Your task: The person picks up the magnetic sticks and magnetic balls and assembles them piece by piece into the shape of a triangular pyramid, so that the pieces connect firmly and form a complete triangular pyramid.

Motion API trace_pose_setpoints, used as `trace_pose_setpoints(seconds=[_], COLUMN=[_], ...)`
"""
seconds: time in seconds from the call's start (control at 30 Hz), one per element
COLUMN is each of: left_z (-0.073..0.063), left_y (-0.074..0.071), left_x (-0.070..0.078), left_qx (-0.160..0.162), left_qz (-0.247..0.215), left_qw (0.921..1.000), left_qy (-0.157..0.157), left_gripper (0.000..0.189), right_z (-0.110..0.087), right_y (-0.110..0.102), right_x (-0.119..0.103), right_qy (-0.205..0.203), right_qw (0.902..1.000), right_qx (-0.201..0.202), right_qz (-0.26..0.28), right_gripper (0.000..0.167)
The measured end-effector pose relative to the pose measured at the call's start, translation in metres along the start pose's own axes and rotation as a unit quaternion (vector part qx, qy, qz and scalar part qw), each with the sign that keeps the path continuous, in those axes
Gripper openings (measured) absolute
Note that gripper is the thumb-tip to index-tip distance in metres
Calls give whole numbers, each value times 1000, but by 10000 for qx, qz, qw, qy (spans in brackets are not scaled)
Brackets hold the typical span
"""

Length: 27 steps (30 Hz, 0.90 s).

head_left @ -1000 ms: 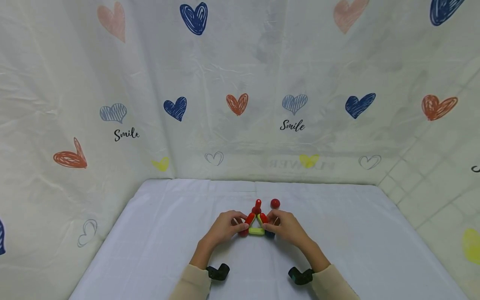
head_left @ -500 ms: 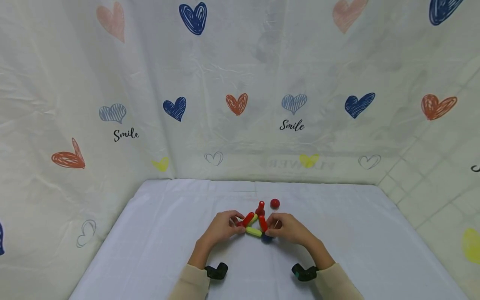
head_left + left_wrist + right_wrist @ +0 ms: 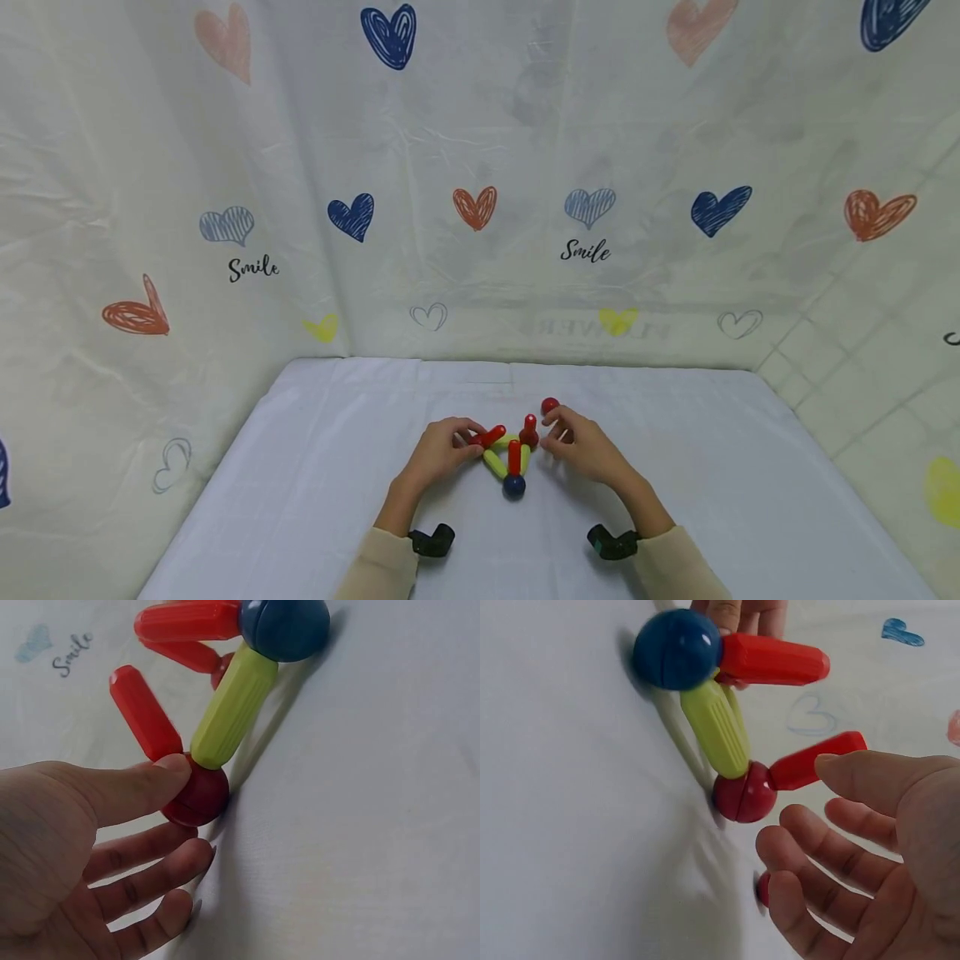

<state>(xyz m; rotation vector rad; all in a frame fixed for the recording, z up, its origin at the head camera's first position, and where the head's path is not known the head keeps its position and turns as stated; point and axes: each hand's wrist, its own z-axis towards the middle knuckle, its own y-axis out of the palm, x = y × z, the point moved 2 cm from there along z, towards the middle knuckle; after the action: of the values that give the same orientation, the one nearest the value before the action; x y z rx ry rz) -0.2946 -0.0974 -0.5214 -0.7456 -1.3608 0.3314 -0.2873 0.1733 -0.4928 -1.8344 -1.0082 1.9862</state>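
Observation:
A triangle of yellow-green rods (image 3: 236, 709) lies on the white cloth, joined by balls at its corners. The blue ball (image 3: 513, 487) forms the near corner, and a red rod (image 3: 514, 458) rises from it. My left hand (image 3: 441, 450) pinches the left corner's red ball (image 3: 201, 796), its thumb on top; another red rod (image 3: 145, 712) slants up from that ball. At the far right corner is a second red ball (image 3: 744, 793) with an upright red rod (image 3: 530, 423). Beside it, my right hand (image 3: 585, 450) holds nothing, its fingers loosely bent.
A loose red ball (image 3: 550, 405) lies behind the triangle, just beyond my right fingertips. White cloth (image 3: 360, 417) covers the table, and a heart-printed curtain (image 3: 480, 275) hangs at its back edge.
The triangle has turned, bringing the blue ball from the right corner to the near one. My right hand has let go of the blue corner and moved back toward the loose red ball.

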Motion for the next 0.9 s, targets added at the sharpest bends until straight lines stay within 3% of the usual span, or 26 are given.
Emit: trace_pose_setpoints(seconds=[0.17,0.33,0.9], left_z=[-1,-2,-2], left_y=[1,2,2], left_x=[1,2,8], left_qx=[16,10,135], left_qz=[-25,-38,-114], left_qw=[10000,9999,9997], left_qy=[78,154,187], left_gripper=[25,25,21], right_z=[0,1,-1], right_y=[-1,3,13], right_x=[-1,-5,-9], right_qy=[-324,-588,-844], right_qw=[9994,9975,9951], right_qx=[-132,-387,-471], right_qz=[36,13,-196], right_gripper=[39,34,30])
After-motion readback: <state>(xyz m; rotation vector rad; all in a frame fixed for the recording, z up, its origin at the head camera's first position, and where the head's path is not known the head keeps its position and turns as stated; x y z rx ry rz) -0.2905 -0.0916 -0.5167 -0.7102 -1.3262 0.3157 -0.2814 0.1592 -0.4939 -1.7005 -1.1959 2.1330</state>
